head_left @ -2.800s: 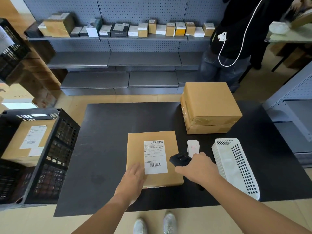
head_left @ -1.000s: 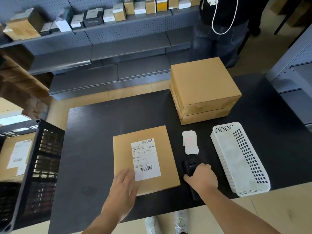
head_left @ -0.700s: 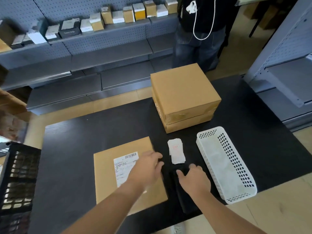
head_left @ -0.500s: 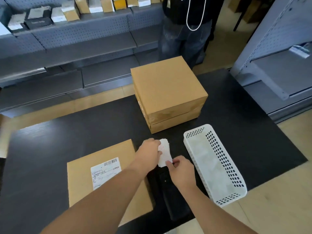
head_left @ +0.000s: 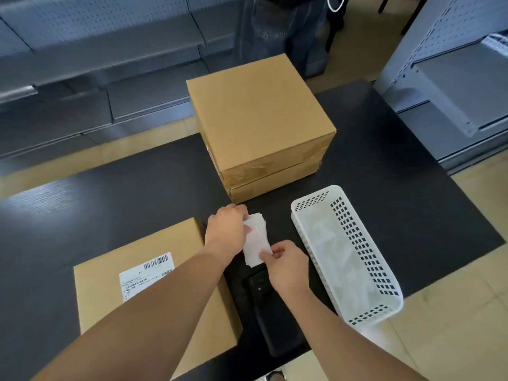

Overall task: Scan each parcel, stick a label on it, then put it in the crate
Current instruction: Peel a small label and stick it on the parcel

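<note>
A flat brown parcel [head_left: 110,295] with a white barcode label [head_left: 145,273] lies on the black table at the near left, partly under my left forearm. Both hands are on a small stack of white stickers [head_left: 255,240] in the middle of the table. My left hand [head_left: 226,228] holds the stack's far left edge. My right hand [head_left: 286,266] pinches the near corner of the top sheet. The black scanner [head_left: 272,320] lies on the table under my right wrist. The crate is out of view.
Two brown boxes are stacked [head_left: 261,127] behind the stickers. A white perforated basket [head_left: 357,259] sits to the right, overhanging the table's front edge. A person in jeans [head_left: 277,28] stands beyond the table. Grey shelving lines the back and right.
My right hand set the scanner down on the table. Both hands then went to the sticker stack and took hold of it. The view swung right, so the crate left the frame.
</note>
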The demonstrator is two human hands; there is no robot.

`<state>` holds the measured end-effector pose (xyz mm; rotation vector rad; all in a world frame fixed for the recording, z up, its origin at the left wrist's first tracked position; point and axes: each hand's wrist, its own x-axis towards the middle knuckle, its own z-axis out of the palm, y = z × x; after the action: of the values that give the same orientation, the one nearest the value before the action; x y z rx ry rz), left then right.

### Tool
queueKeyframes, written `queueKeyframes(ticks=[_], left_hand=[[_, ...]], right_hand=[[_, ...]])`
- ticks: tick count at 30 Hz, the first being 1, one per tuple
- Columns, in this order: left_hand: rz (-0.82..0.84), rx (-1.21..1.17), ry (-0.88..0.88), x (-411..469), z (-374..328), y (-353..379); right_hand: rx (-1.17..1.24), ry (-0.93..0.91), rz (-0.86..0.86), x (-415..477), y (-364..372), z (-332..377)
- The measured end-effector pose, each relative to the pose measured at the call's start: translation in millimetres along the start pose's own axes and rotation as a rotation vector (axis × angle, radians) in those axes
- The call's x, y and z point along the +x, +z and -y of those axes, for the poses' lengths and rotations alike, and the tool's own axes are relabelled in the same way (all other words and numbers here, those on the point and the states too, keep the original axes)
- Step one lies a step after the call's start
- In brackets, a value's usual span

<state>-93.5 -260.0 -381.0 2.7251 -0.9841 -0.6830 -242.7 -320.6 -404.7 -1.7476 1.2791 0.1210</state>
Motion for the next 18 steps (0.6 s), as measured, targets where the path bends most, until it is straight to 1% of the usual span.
queueKeyframes(ticks=[4,10,13,15,18], left_hand=[[-0.023,0.012,0.000,1.3,0.0,-2.8],[-0.056,-0.011,-0.010,-1.4,2.5,-3.8],[-0.063,-0.051,0.012,-9.3,2.9,-12.2],[-0.076,-0.079,0.062,-19.0,1.2,-24.0],[-0.105,-0.033,0.239,-41.2,-5.3,-54.3]], right_hand=[[-0.013,0.012,-0.021,-0.2,-2.3,1.9],[-0.094,-0.056,-0.082,-5.5,-6.3,7.5],[-0.103,-0.076,-0.100,-12.8,-11.9,14.4],[-0.110,-0.090,-0.113,-20.8,-19.2,21.9],[-0.175,-0.146,-0.096,-36.7,-40.2,41.8]])
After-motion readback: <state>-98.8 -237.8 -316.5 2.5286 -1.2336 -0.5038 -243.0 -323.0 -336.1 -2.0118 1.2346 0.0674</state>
